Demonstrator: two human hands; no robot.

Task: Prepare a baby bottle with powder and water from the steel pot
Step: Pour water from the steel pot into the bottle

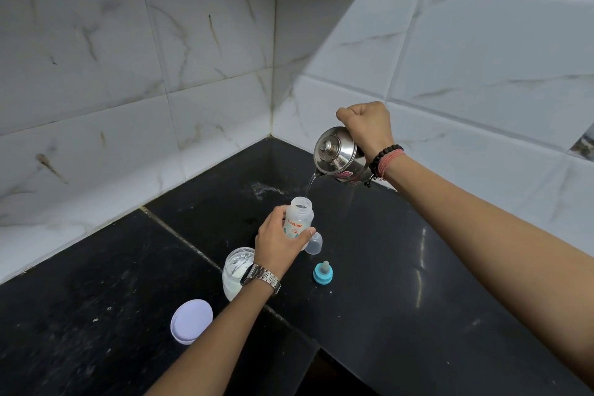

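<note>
The right hand is clenched on the tilted steel pot — water streams into the open baby bottle gripped by the left hand above the black counter. The wrist partly hides the powder jar — its fill level is unclear.

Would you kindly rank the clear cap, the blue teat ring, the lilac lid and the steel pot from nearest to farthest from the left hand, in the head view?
From the left hand, which holds the bottle:
1. Clear cap, just right of the fingers.
2. Blue teat ring, lower right on the counter.
3. Lilac lid, lower left; steel pot, raised upper right in the right hand: too close to call.
</note>
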